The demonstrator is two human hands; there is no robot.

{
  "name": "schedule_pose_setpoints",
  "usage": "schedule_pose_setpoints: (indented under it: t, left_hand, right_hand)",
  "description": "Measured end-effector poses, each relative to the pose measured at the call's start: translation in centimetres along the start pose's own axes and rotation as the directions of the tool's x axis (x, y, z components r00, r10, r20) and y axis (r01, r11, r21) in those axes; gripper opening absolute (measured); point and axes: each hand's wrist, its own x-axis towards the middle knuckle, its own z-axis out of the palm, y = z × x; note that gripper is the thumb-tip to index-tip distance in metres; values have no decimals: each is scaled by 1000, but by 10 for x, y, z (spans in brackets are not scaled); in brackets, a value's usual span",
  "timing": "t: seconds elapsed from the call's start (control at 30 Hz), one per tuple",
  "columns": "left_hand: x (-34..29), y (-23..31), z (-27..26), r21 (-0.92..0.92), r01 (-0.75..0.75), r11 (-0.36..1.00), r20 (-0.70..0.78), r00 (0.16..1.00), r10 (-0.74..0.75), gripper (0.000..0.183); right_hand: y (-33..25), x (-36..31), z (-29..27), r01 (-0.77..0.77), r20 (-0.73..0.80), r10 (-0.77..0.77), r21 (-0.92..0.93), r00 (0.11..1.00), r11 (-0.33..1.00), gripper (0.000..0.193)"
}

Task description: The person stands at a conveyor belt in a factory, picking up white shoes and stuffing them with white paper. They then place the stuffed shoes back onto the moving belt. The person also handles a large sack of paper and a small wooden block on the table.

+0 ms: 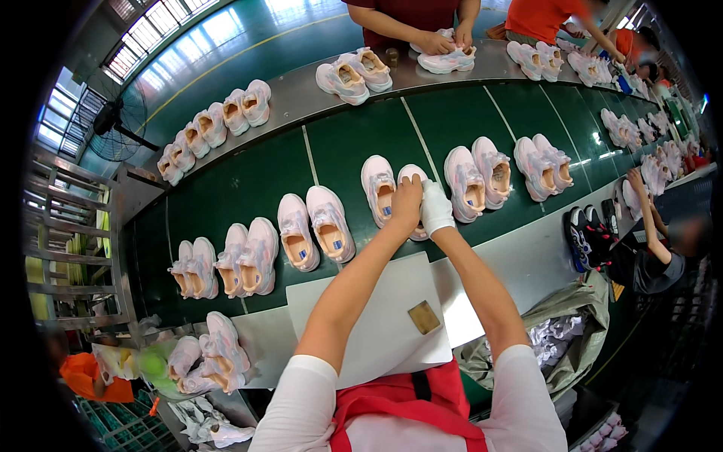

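Both my hands are on a pale pink sneaker (pixel 410 172) over the green belt (pixel 392 120). My bare left hand (pixel 407 199) is closed over its upper, near the opening. A white glove covers my right hand (pixel 436 209), which grips the same sneaker along its right side. My hands hide most of the shoe's middle. Just left of it stands its matching sneaker (pixel 378 181), tan-lined with a blue label inside. Another pair (pixel 309 222) sits further left, and a pair (pixel 477 179) lies to the right.
A white board (pixel 376 301) with a small brown block (pixel 424 318) lies before me. More shoes line the far metal ledge (pixel 290 94), where a co-worker's hands (pixel 444 41) handle one. A sack of crumpled paper (pixel 553 335) stands lower right; a metal rack (pixel 71 256) is at left.
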Motion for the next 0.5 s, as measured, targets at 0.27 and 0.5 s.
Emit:
schedule_pose_setpoints:
  t: [0.27, 0.5]
  left_hand:
    - [-29, -3, -44, 42, -228, 973, -246, 941, 231, 30]
    - [-79, -43, -18, 29, -16, 999, 201, 980, 10, 40]
  right_hand:
    - [-5, -16, -23, -8, -74, 4, -57, 997, 998, 27]
    - [14, 4, -26, 48, 99, -43, -51, 994, 998, 35]
